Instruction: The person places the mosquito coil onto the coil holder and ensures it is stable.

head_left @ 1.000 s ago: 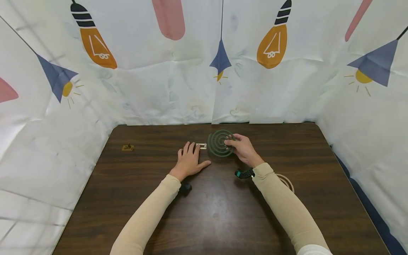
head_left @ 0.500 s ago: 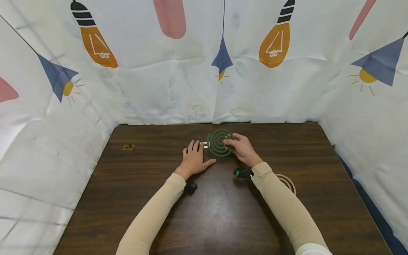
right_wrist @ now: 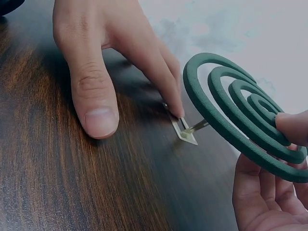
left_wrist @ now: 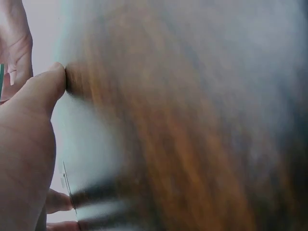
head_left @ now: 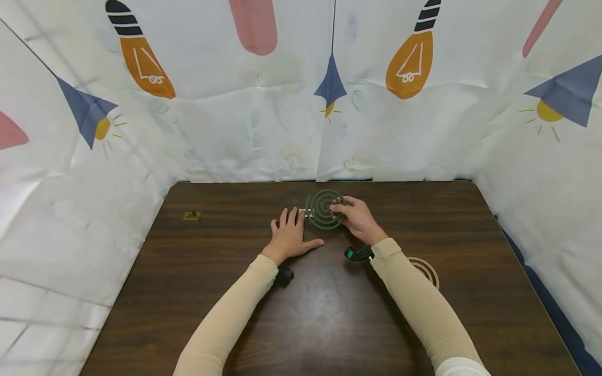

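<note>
Mid-frame on the tabletop (head_left: 367, 324), the left hand (head_left: 289, 237) is resting with fingers spread, one touching the metal stand (right_wrist: 187, 136); just right of centre, the right hand (head_left: 360, 220) is pinching the tilted green coil (head_left: 324, 209).

Dark wood-grain table (head_left: 324, 318), small brass-coloured piece (head_left: 191, 215), pale metal stand (right_wrist: 186, 136), beige coil (head_left: 430, 270)
</note>
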A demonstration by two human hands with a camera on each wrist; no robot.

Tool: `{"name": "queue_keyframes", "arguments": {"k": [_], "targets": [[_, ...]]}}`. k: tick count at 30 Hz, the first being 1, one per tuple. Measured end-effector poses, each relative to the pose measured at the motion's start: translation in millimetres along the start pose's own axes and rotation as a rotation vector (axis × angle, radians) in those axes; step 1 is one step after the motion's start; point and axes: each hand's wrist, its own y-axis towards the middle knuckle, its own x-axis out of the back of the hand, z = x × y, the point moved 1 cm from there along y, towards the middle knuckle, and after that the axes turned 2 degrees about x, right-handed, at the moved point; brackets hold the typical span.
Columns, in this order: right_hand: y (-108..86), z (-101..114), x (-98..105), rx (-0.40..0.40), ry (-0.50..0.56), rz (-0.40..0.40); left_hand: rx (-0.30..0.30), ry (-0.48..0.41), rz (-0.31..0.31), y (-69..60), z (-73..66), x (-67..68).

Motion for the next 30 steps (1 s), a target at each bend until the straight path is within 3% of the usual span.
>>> {"name": "queue_keyframes", "arguments": {"k": [7, 15, 30], "targets": [[0.8, -2, -2, -0.001, -0.009, -0.003, 0.005, -0.027, 0.007, -1.3, -2.6, -1.5], [3.8, -3, -9, -0.013, -0.033, -0.005, 0.031, 0.004, -0.005, 1.0, 0.1, -5.6], [13.7, -8, -20, -0.007, -0.059, 0.02, 0.042, -0.027, 0.03, 0.9, 3.5, -5.7]]}}
